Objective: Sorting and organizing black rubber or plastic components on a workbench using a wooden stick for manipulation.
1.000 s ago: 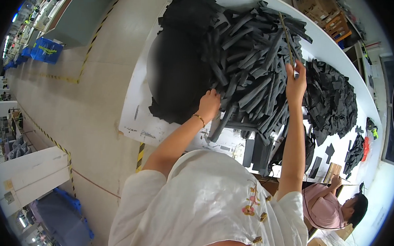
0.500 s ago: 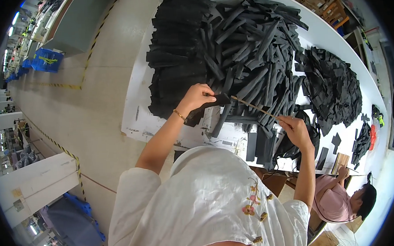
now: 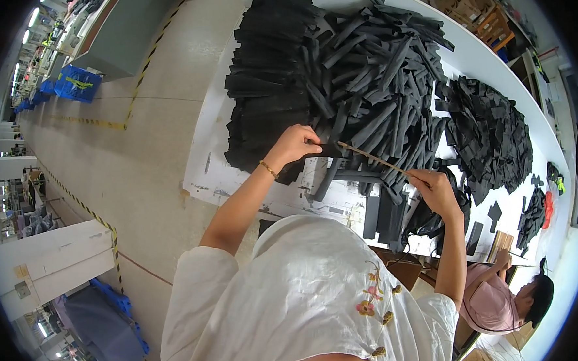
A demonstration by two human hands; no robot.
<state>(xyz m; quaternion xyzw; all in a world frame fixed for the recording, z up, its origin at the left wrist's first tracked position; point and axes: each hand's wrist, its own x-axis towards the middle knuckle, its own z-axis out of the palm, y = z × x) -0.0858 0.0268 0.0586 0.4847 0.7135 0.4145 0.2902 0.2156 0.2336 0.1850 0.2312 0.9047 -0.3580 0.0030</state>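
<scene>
Between the thumb and fingers of my left hand (image 3: 298, 143) is one end of a short black fabric strip (image 3: 330, 151). My right hand (image 3: 434, 187) grips a thin brownish stick (image 3: 374, 158) by its near end. The stick's far tip reaches the strip's right end; whether it is inside the fabric or just touching cannot be made out. Under and beyond my hands lie a heap of loose black rolled strips (image 3: 378, 78) and, to its left, a flatter layered stack of black fabric pieces (image 3: 267, 83).
All this lies on a white table (image 3: 203, 165). Farther right is another pile of small black pieces (image 3: 489, 134). Flat dark panels (image 3: 389, 221) and a black bag (image 3: 425, 218) lie near the front edge. A person in pink (image 3: 494, 300) works at the right.
The whole view has shifted slightly. The strip in my left hand now shows less length and has tilted at the stick's tip. Both hands keep their hold.
</scene>
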